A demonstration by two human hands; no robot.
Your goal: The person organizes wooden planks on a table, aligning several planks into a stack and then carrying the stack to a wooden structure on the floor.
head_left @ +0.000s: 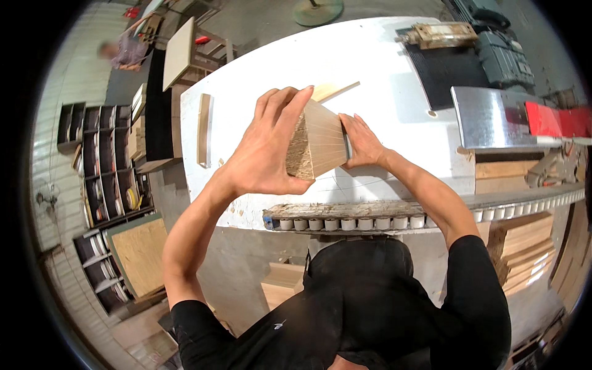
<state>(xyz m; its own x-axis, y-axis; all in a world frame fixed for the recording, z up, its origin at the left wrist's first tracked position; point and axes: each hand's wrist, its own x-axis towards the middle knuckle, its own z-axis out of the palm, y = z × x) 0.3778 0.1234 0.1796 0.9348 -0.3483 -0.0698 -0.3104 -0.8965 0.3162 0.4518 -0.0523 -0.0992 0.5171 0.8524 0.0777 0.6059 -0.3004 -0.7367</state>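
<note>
Between my two hands is a stack of narrow wood-grain panel strips (327,140), held tilted above the white table. Its rough chipboard-like end faces left, and thin seams run along its pale side. My left hand (262,148) clasps the raised end, thumb below and fingers over the top. At the far end, my right hand (365,143) grips the stack beside a grey edge, with some fingers hidden. Behind the stack a light wooden piece (338,91) lies on the table, partly covered. Farther left lies a separate wooden strip (203,129).
The white worktable (376,58) has a roller track (364,224) along its near edge. A motor unit (502,58), metal plate (493,117) and red part (558,119) sit right. Stacked boards (524,246) stand lower right; shelves (108,154) and another person (129,49) are left.
</note>
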